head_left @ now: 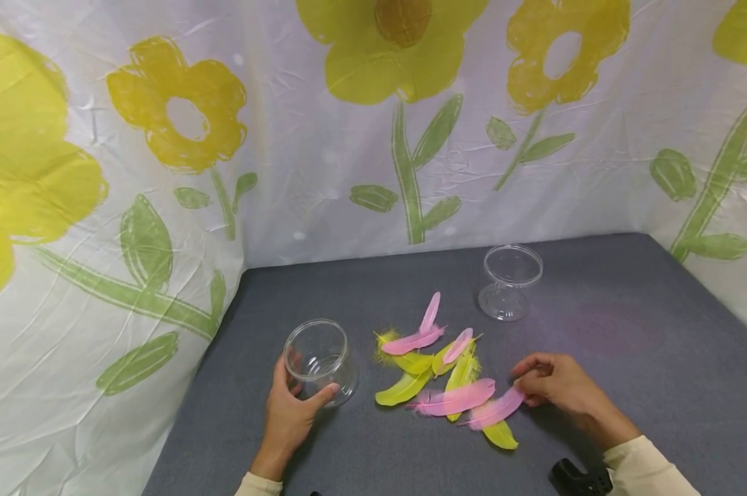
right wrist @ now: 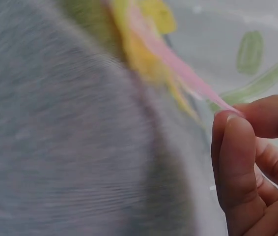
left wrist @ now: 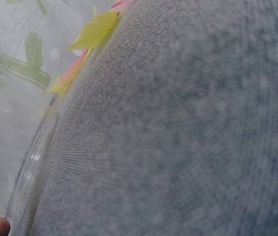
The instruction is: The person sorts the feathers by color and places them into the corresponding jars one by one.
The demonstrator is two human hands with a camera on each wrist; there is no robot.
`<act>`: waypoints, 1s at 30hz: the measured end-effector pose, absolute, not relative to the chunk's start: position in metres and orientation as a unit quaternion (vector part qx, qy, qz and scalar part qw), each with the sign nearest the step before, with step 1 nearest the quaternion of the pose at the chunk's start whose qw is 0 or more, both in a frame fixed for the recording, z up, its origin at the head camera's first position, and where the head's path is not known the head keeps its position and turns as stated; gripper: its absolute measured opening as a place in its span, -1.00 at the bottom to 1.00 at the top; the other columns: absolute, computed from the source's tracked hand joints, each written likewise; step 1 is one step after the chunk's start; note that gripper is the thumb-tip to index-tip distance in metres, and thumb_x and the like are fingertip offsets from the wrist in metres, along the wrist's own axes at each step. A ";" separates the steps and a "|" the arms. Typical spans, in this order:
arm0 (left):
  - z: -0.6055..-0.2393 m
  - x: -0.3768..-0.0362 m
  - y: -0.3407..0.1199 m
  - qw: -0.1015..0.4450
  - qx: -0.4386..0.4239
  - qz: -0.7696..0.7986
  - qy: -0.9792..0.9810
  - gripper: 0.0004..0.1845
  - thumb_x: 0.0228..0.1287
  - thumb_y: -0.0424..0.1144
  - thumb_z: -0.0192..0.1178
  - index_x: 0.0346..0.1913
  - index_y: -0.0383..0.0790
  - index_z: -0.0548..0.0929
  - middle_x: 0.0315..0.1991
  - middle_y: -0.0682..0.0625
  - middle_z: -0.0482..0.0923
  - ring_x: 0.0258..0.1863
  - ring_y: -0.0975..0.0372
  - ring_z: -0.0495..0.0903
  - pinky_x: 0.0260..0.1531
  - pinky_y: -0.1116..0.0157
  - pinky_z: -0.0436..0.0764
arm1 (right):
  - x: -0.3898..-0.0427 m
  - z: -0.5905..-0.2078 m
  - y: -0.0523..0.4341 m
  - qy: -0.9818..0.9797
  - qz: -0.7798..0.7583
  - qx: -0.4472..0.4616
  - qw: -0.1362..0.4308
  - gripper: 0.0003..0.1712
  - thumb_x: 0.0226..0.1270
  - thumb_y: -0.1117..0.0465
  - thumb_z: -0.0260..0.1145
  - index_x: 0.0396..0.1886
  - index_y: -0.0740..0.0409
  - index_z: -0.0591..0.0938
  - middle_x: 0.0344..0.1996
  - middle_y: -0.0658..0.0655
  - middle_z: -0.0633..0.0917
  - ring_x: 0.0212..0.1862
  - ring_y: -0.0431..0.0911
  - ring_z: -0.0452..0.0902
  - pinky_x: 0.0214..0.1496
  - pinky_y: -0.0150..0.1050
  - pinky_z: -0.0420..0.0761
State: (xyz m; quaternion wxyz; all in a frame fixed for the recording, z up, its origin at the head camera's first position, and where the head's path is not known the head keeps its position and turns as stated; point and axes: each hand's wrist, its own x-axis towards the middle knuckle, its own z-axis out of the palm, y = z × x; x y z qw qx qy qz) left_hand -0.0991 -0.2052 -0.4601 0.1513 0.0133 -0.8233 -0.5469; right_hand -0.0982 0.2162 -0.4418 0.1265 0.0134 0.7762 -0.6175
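Worktop [head_left: 349, 289] is dressed in dark grey fabric, with a faint pinkish patch [head_left: 615, 327] toward the right edge. Kinda wrinkly white sheeting [head_left: 299, 172] hangs past the back, left and right edges, printed with big yellow flowers [head_left: 357, 69] and green stems [head_left: 404, 172]. Light's pretty soft.

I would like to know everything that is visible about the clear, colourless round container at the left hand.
The clear, colourless round container is cylindrical, with a circular rim and no visible lid. It looks like plastic, or possibly glass. Nothing shows inside. It stands roughly upright on the dark grey, cloth-like tabletop, left of the loose yellow-green and pink feathers and apart from them. The bare left hand grips its side, the thumb on the near wall and fingers round the left.
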 end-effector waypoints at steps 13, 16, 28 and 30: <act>-0.459 -0.097 -0.206 0.155 0.010 -0.546 -0.823 0.09 -0.18 -0.21 0.61 0.42 -0.30 0.17 0.29 -0.29 0.33 0.26 -0.11 0.32 0.11 -0.14 0.36 | -0.093 -0.371 0.218 0.784 -0.616 -0.053 0.060 -0.72 0.19 0.42 0.36 -0.15 0.51 0.56 -0.41 0.26 0.66 -0.45 -0.02 0.61 -0.40 -0.12 0.66; -0.461 -0.098 -0.206 0.155 0.012 -0.546 -0.823 0.09 -0.20 -0.21 0.61 0.42 -0.26 0.18 0.29 -0.29 0.32 0.26 -0.11 0.32 0.11 -0.13 0.36 | -0.096 -0.356 0.213 0.784 -0.615 -0.073 0.043 -0.74 0.20 0.42 0.36 -0.16 0.52 0.57 -0.42 0.26 0.67 -0.46 -0.02 0.61 -0.41 -0.14 0.66; -0.461 -0.099 -0.206 0.160 0.010 -0.548 -0.821 0.06 -0.18 -0.20 0.61 0.40 -0.28 0.20 0.29 -0.29 0.33 0.27 -0.08 0.32 0.12 -0.13 0.37 | -0.131 -0.310 0.161 0.766 -0.633 -0.108 0.035 -0.72 0.21 0.38 0.39 -0.15 0.48 0.60 -0.38 0.25 0.67 -0.41 -0.03 0.62 -0.31 -0.16 0.66; -0.461 -0.099 -0.206 0.158 0.011 -0.549 -0.821 0.06 -0.18 -0.20 0.61 0.41 -0.27 0.20 0.30 -0.29 0.33 0.28 -0.07 0.32 0.13 -0.12 0.37 | -0.138 -0.306 0.149 0.759 -0.641 -0.114 0.035 -0.73 0.21 0.39 0.38 -0.15 0.48 0.60 -0.38 0.25 0.67 -0.41 -0.03 0.62 -0.30 -0.15 0.66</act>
